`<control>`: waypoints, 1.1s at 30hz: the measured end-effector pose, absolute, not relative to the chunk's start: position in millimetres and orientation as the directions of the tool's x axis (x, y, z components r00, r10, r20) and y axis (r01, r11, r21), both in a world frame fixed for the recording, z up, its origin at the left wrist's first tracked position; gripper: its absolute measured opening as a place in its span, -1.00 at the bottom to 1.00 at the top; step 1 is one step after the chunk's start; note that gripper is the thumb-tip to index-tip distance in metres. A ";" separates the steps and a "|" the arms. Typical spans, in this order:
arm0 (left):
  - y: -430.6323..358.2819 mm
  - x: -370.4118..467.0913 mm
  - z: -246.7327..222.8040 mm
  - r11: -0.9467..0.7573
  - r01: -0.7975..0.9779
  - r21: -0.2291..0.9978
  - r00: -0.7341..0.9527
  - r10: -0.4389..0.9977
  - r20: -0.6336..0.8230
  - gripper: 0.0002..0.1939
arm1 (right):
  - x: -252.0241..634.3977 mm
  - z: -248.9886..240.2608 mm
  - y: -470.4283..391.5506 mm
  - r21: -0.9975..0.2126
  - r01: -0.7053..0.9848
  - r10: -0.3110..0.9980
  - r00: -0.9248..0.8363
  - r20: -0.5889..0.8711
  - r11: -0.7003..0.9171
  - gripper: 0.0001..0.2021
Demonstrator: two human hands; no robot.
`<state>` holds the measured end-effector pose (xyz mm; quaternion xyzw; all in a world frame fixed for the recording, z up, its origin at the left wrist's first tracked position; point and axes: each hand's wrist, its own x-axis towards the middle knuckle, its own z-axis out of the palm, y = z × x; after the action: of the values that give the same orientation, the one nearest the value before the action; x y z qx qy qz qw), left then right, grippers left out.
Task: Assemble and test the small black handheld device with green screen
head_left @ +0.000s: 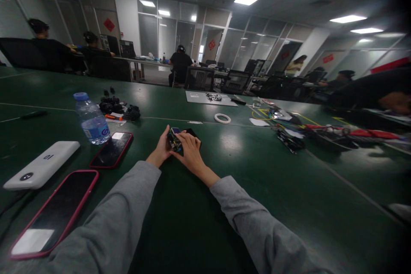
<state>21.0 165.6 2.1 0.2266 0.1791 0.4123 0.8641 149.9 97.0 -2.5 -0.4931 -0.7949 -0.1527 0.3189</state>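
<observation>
Between my hands, just above the green table [180,205], is a small circuit board [174,141] with a little screen-like part at its top. My left hand [161,149] is closed around the board's left side, thumb up along its edge. From the right, my right hand [190,150] grips the board too, its fingers bent over the top and its thumb at the lower edge. A flat black object [194,133] shows partly behind my right fingers; its kind is hidden. Grey sleeves cover both forearms.
Left of my arms are a water bottle [93,120], two phones [112,150] and a white power bank [43,166]. Black parts [118,109] sit behind the bottle. Ahead lies a white tape roll [222,118]; to the right, tangled cables [279,113]. A person's hand [396,102] is at far right.
</observation>
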 end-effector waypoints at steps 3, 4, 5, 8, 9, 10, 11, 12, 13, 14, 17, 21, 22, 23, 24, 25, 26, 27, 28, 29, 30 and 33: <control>166.2 21.4 1.6 0.564 -0.624 0.540 0.601 0.789 -0.130 -0.35 | 150.0 -3.3 97.5 -0.083 0.880 0.686 -0.301 0.663 0.467 -0.41; 166.3 21.6 1.6 0.564 -0.625 0.540 0.598 0.790 -0.132 -0.35 | 150.2 -3.5 97.8 -0.086 0.879 0.686 -0.301 0.662 0.469 -0.41; 166.3 21.9 1.6 0.564 -0.625 0.541 0.597 0.791 -0.135 -0.35 | 150.4 -3.7 98.0 -0.087 0.878 0.686 -0.302 0.661 0.471 -0.42; 165.9 22.2 1.6 0.561 -0.623 0.545 0.592 0.794 -0.140 -0.35 | 150.7 -3.8 98.5 -0.093 0.874 0.689 -0.305 0.658 0.476 -0.44; 165.7 22.1 1.5 0.561 -0.621 0.547 0.592 0.794 -0.141 -0.35 | 150.7 -3.6 98.5 -0.095 0.874 0.689 -0.304 0.658 0.477 -0.45; 165.5 22.1 1.5 0.561 -0.620 0.548 0.593 0.793 -0.142 -0.35 | 150.7 -3.3 98.5 -0.097 0.873 0.689 -0.304 0.658 0.477 -0.46; 165.2 22.0 1.5 0.562 -0.620 0.548 0.593 0.792 -0.141 -0.35 | 150.6 -3.0 98.3 -0.097 0.873 0.687 -0.304 0.660 0.479 -0.46; 165.0 21.9 1.6 0.562 -0.621 0.547 0.594 0.792 -0.139 -0.35 | 150.5 -2.8 98.1 -0.095 0.872 0.685 -0.304 0.662 0.480 -0.45; 164.9 21.8 1.6 0.559 -0.623 0.547 0.592 0.794 -0.137 -0.36 | 150.5 -2.7 98.0 -0.093 0.872 0.680 -0.303 0.667 0.480 -0.45; 164.9 21.8 1.7 0.555 -0.628 0.546 0.588 0.798 -0.134 -0.37 | 150.5 -2.7 97.9 -0.092 0.873 0.675 -0.300 0.674 0.479 -0.44; 166.0 21.8 1.2 0.535 -0.646 0.544 0.566 0.814 -0.129 -0.41 | 151.0 -4.1 98.5 -0.091 0.879 0.662 -0.280 0.695 0.468 -0.45; 168.9 21.8 -1.3 0.538 -0.648 0.539 0.571 0.811 -0.123 -0.41 | 151.6 -6.6 100.3 -0.081 0.881 0.658 -0.284 0.697 0.467 -0.52; 169.3 21.8 -1.8 0.539 -0.648 0.539 0.573 0.810 -0.121 -0.41 | 151.5 -6.7 100.6 -0.077 0.881 0.658 -0.288 0.696 0.468 -0.52; 169.5 21.8 -2.2 0.537 -0.648 0.539 0.573 0.811 -0.120 -0.41 | 151.4 -6.6 100.7 -0.075 0.881 0.657 -0.290 0.696 0.468 -0.53; 169.3 21.8 -2.2 0.536 -0.649 0.541 0.570 0.812 -0.121 -0.42 | 151.2 -6.4 100.7 -0.072 0.880 0.655 -0.292 0.696 0.469 -0.53; 168.8 21.8 -1.9 0.535 -0.649 0.542 0.568 0.814 -0.124 -0.43 | 151.0 -6.0 100.6 -0.071 0.879 0.655 -0.294 0.696 0.471 -0.54; 168.2 21.9 -1.3 0.534 -0.649 0.542 0.564 0.816 -0.128 -0.43 | 150.9 -5.6 100.5 -0.070 0.878 0.654 -0.296 0.696 0.473 -0.54; 167.4 21.9 -0.6 0.534 -0.650 0.541 0.560 0.817 -0.134 -0.44 | 150.7 -5.1 100.3 -0.071 0.876 0.653 -0.300 0.695 0.477 -0.55; 166.7 22.0 0.3 0.535 -0.651 0.539 0.558 0.818 -0.138 -0.44 | 150.6 -4.8 100.1 -0.071 0.874 0.653 -0.303 0.694 0.482 -0.55; 166.0 22.1 1.1 0.535 -0.653 0.536 0.555 0.820 -0.141 -0.45 | 150.6 -4.5 99.9 -0.073 0.872 0.652 -0.305 0.694 0.485 -0.55; 165.6 22.3 1.8 0.534 -0.656 0.533 0.552 0.822 -0.144 -0.45 | 150.6 -4.2 99.7 -0.077 0.871 0.651 -0.302 0.696 0.486 -0.54; 165.6 22.7 3.0 0.531 -0.664 0.526 0.531 0.831 -0.167 -0.48 | 150.5 -3.4 98.9 -0.106 0.877 0.654 -0.264 0.709 0.468 -0.46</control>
<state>22.7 165.6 3.0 0.2042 0.2033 0.4393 0.8509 150.5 98.9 -3.4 -0.4913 -0.7793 -0.1565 0.3561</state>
